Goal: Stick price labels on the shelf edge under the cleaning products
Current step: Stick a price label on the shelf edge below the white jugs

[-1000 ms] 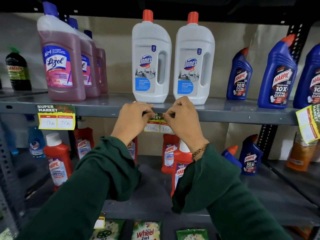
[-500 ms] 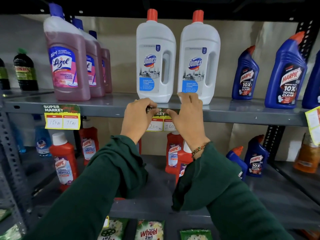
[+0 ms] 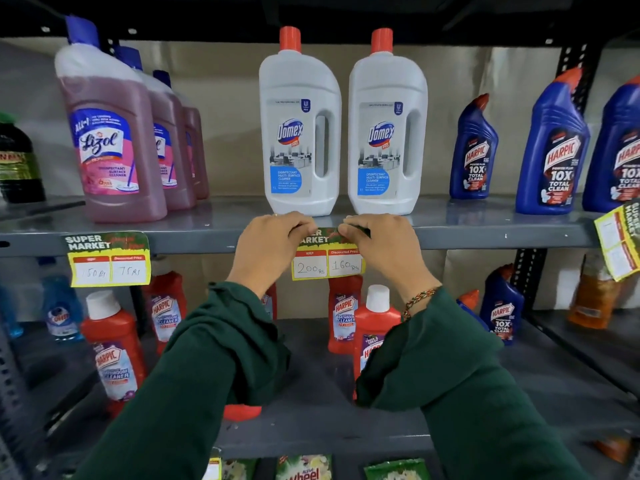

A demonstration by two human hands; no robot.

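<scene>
Three price labels show on the grey shelf edge point(image 3: 194, 241): one point(image 3: 109, 259) at the left under the Lizol bottles, reading 150 and 75; one point(image 3: 327, 265) in the middle under the Domex bottles, reading 200 and 160; and one point(image 3: 618, 242) at the far right, tilted and partly cut off by the frame. The left hand point(image 3: 270, 242) and right hand point(image 3: 379, 242) press the middle label's top strip against the edge, fingers curled narrow over its upper corners and hiding part of the "Super Market" heading. On the shelf above stand three Lizol bottles point(image 3: 114, 133) in a row going back, two white Domex bottles point(image 3: 299, 133) side by side, three blue Harpic bottles point(image 3: 550, 150), and a dark bottle point(image 3: 17, 161) at the left margin. Below, red Harpic bottles point(image 3: 110, 344) stand partly hidden behind the green sleeves point(image 3: 214, 362); their count cannot be told.
</scene>
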